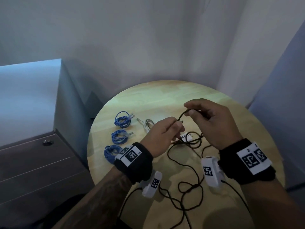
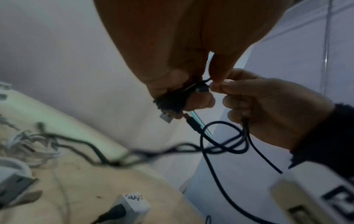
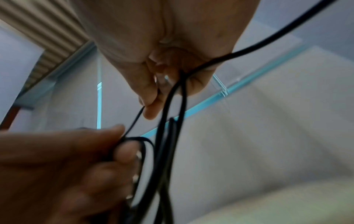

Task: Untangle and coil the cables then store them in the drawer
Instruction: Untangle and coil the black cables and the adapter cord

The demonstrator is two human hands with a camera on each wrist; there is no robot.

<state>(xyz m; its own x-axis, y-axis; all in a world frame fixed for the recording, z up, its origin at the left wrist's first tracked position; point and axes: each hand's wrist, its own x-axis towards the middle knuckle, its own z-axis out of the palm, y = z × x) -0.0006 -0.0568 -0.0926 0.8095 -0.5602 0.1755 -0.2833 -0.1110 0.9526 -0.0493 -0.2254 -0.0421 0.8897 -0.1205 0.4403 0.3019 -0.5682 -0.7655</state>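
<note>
Your left hand [image 1: 162, 136] and right hand [image 1: 209, 123] each pinched the black cable [image 1: 180, 115] above the round table [image 1: 148, 100], fingers curled; the rest trailed tangled across it. 3 blue coils [image 1: 121, 137] sat on the table's left side, beside a drawer cabinet [image 1: 38, 162].

No legible text (adapter [image 2: 134, 203] scrawl blurred)
</note>
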